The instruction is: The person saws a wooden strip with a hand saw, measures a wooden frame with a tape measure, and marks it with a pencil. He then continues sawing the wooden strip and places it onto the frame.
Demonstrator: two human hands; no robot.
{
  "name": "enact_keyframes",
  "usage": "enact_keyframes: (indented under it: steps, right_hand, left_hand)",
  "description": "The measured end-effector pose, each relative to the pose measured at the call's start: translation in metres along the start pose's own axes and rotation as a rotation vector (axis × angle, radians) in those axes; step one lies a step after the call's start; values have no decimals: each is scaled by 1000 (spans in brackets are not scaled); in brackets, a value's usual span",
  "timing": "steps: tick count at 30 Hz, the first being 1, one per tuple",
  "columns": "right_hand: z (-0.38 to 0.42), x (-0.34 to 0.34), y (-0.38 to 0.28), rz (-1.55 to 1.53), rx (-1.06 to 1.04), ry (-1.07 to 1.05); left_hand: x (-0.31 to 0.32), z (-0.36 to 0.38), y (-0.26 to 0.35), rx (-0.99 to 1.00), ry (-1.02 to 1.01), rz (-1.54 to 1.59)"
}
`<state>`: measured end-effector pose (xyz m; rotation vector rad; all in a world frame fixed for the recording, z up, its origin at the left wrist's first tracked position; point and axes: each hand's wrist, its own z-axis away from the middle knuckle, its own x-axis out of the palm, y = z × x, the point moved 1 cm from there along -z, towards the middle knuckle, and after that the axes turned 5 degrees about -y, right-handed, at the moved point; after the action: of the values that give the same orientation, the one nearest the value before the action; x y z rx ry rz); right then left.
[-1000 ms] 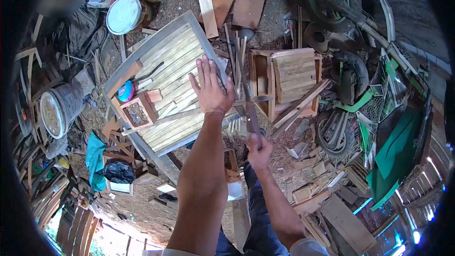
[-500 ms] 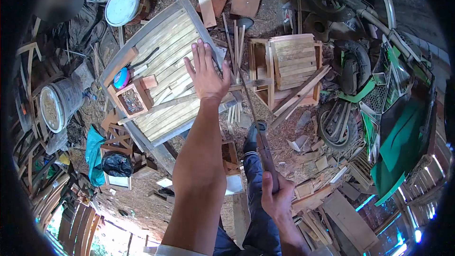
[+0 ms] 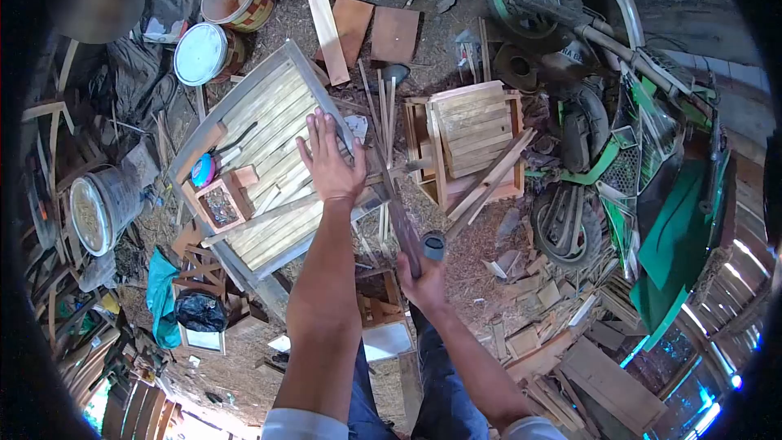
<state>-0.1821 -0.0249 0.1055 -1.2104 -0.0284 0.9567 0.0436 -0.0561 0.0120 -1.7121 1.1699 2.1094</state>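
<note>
My left hand (image 3: 332, 161) lies palm down with fingers stretched out on the slatted wooden bench top (image 3: 269, 102). Under its heel runs a long wooden strip (image 3: 281, 218), laid across the bench and sticking out past the right edge. My right hand (image 3: 425, 283) is wrapped round the handle of a handsaw (image 3: 404, 236). The saw's blade points away from me and crosses the strip just beyond the bench edge. A small open wooden box (image 3: 239, 210) with small metal pieces sits on the bench, beside a pink and blue round object (image 3: 203, 170).
Right of the bench stands a slatted wooden crate (image 3: 472, 134) with loose sticks leaning on it. A green motorcycle (image 3: 607, 159) lies further right. Buckets (image 3: 201, 55) stand at the back left. Wood scraps (image 3: 521, 318) and shavings cover the floor.
My right hand has pushed the saw forward, away from me. My left hand stays flat on the bench. The whole view has shifted slightly.
</note>
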Motion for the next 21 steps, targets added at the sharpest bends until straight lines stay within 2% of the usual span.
enact_keyframes:
  steps: [1,4,5,6,8,9,11,14,18,21]
  right_hand:
    - [2,9,12,-28,-83,12]
    - [-3,35,70,-53,-129,-77]
    - [1,35,75,-141,-192,12]
    - [18,43,104,-504,20,105]
    - [26,16,97,-1116,386,51]
    - [10,-24,34,-1367,526,-97]
    - [25,-62,-13,-647,489,-92]
    - [52,-90,-48,-154,296,-174]
    - [59,-98,-87,63,360,-231]
    - [60,-96,-93,89,331,-225]
  left_hand:
    - [0,1,-3,6,5,-8]
    - [-2,1,-1,19,17,-3]
    - [-3,0,1,24,26,-3]
    - [-5,-1,2,28,31,-4]
    - [-3,1,1,32,42,5]
    - [-2,4,-3,31,51,-2]
    - [1,2,-2,56,79,2]
    - [0,0,0,44,76,-4]
    - [1,2,-1,50,85,-15]
    - [2,2,-2,53,89,-10]
